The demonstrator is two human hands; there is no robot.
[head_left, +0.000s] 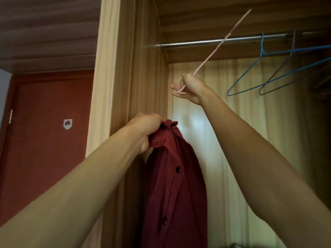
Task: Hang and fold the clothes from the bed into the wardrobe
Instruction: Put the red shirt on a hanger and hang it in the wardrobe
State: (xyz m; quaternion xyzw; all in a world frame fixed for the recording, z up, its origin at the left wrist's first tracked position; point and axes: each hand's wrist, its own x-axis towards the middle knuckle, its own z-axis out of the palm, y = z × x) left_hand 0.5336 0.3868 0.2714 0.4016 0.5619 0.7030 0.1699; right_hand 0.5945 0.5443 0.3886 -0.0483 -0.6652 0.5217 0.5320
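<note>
Dark red fabric, a buttoned shirt (174, 185), hangs full length from the left hand (146, 130), which is raised in front of the wardrobe's wooden side panel (136, 68). The left fingers are closed tight around the bunched collar area, and the garment drops straight down out of the bottom of the view; two dark buttons show along its front edge. The right hand (192, 88) is raised higher, inside the wardrobe opening, with its fingers curled closed around a thin pink hanger (222, 41). That hanger is seen nearly edge-on as a slim line slanting up and to the right from the fist, crossing in front of the metal rail (223, 41) and ending above it; whether it touches the rail cannot be determined. A short pink end protrudes below the fist, beside the extended fingertips. Shirt and pink hanger are apart, each held in a separate hand. Further right on the rail hang a blue wire hanger (250, 72) and, just beside it, a dark wire hanger (279, 72), both bare. The wardrobe back panel is pale wood with a glare patch. To the left of the wardrobe stands a red door (44, 140) bearing a small white mark.
</note>
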